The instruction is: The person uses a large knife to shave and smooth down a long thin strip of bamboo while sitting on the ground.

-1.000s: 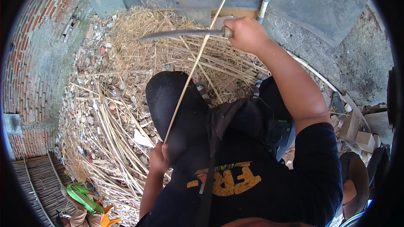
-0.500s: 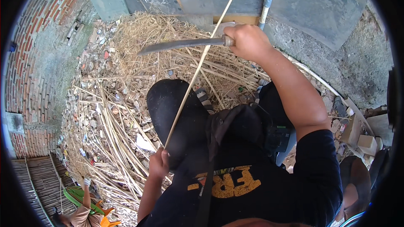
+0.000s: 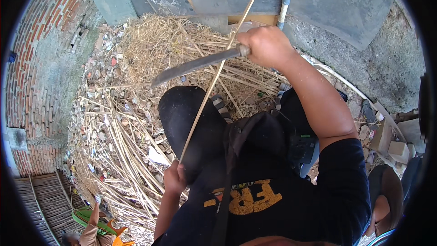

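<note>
My left hand is closed around the lower end of a long, thin bamboo strip, close to my left thigh. The strip slants up and to the right, past my knee, to a tip near the grey panels. A machete with a dark, worn blade is gripped by its handle in my right hand. Its blade points left and a little down, crossing the strip near the handle. Whether the edge touches the strip I cannot tell. A pale curled sliver shows on the strip just above the blade.
Long split strips lie piled on the rubble at left. Beyond my knees is a heap of straw-like shavings. A brick wall stands left, with a co-worker at lower left. A white pipe rises by the grey panels.
The machete's blade has tilted, its tip now lower, and its handle has shifted slightly left and down along the strip. My left hand keeps its hold with little movement.
</note>
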Action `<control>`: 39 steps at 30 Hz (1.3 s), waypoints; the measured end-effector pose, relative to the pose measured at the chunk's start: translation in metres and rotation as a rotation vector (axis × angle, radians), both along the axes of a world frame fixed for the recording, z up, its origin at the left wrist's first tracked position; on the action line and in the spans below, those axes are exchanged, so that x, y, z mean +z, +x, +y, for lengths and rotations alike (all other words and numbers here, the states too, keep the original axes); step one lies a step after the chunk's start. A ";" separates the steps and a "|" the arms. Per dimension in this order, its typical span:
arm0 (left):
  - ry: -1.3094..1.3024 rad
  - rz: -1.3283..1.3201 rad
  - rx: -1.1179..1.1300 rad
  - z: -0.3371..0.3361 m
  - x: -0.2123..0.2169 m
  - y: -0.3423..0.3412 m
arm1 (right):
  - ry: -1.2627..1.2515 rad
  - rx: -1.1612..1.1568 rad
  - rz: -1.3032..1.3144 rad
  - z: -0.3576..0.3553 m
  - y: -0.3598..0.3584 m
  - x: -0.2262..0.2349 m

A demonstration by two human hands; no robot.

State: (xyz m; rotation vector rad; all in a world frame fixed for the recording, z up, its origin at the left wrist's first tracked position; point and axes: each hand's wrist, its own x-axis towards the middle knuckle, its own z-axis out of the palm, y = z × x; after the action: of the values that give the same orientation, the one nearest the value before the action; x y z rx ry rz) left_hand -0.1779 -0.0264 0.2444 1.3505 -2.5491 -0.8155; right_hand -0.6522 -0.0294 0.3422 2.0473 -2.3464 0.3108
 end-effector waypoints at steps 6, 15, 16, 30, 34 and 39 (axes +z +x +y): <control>0.024 0.023 -0.006 -0.001 0.004 -0.007 | -0.103 -0.158 -0.152 -0.002 -0.042 -0.016; -0.031 0.020 -0.001 -0.001 -0.005 -0.010 | -0.106 -0.170 -0.239 -0.003 -0.042 -0.015; -0.032 0.018 0.016 0.002 -0.005 -0.013 | -0.036 -0.201 -0.279 -0.006 -0.048 -0.017; -0.011 -0.070 -0.002 -0.008 -0.006 -0.001 | -0.344 -0.448 -0.202 0.004 -0.081 -0.027; 0.031 -0.005 -0.022 -0.012 0.005 -0.005 | -0.277 -0.290 -0.350 0.014 -0.079 -0.020; 0.138 0.073 -0.013 -0.012 0.001 -0.003 | -0.164 -0.020 -0.058 0.016 -0.025 0.003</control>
State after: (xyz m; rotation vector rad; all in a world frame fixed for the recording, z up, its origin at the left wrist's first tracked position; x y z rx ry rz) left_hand -0.1810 -0.0387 0.2458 1.3160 -2.4889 -1.0407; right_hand -0.6774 -0.0130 0.3449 1.9647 -2.2858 0.5492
